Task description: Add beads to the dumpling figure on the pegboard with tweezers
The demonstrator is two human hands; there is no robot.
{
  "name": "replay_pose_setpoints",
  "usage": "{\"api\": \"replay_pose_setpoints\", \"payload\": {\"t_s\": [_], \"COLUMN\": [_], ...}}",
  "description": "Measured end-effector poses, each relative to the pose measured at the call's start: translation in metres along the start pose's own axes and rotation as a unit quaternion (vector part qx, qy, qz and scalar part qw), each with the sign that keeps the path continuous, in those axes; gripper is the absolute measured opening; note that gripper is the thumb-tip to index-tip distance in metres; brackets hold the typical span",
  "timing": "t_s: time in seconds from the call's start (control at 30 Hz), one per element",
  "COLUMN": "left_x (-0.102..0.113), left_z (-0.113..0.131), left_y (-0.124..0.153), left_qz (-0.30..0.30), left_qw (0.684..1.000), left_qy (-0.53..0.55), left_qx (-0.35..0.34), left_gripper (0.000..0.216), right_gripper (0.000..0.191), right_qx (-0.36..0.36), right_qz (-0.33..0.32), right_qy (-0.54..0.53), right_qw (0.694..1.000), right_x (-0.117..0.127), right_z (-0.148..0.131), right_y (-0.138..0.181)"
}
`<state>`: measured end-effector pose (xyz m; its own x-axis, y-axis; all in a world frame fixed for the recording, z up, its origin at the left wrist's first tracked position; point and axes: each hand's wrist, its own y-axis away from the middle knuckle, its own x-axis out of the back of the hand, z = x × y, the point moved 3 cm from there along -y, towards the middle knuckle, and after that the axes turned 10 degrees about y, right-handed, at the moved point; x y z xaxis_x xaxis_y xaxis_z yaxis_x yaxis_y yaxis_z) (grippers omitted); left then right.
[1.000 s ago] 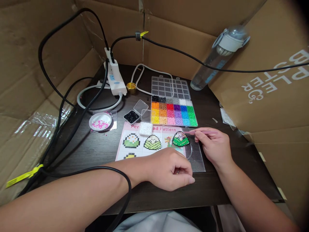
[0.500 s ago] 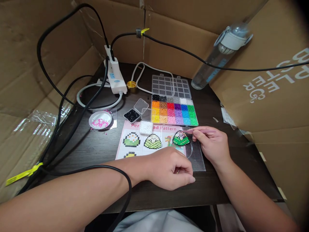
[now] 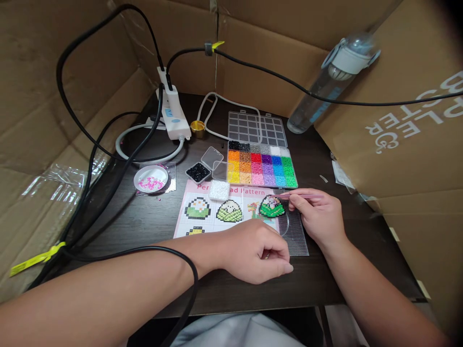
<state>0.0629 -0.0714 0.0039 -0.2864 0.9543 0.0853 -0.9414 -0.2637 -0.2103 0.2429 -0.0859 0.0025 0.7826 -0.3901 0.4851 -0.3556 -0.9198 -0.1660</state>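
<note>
Pink tweezers [image 3: 307,196] are pinched in my right hand [image 3: 321,214], their tips at the upper part of a fused-looking bead piece [image 3: 272,207]. That piece has a black outline, a white and pink top and green below. It lies over the right edge of the printed pattern sheet [image 3: 202,190] and a clear pegboard [image 3: 294,236]. My left hand [image 3: 258,253] rests in front of the sheet in a loose fist, its curled fingers showing nothing between them. A small box of white beads [image 3: 219,191] stands on the sheet's top edge.
A sorted bead box [image 3: 262,166] lies behind the sheet, lid open. An open box of black beads [image 3: 198,172] and a white dish of pink beads [image 3: 151,180] sit left. A power strip [image 3: 175,118], bottle [image 3: 333,82] and black cable [image 3: 144,249] over my left forearm surround these.
The view has shifted very slightly. Both hands keep their places, with the tweezers' tips still at the bead piece.
</note>
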Motion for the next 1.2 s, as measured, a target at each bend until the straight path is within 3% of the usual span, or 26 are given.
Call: {"api": "replay_pose_setpoints", "payload": {"t_s": [1.2], "left_x": [0.000], "left_z": [0.000], "left_y": [0.001], "left_qz": [0.000], "left_qw": [1.000], "left_qy": [0.006], "left_qx": [-0.005], "left_gripper": [0.018], "right_gripper": [0.010], "right_qx": [-0.022], "right_qz": [-0.009], "right_qy": [-0.036], "right_qw": [0.999], "right_x": [0.001], "right_z": [0.011], "right_y": [0.000]}}
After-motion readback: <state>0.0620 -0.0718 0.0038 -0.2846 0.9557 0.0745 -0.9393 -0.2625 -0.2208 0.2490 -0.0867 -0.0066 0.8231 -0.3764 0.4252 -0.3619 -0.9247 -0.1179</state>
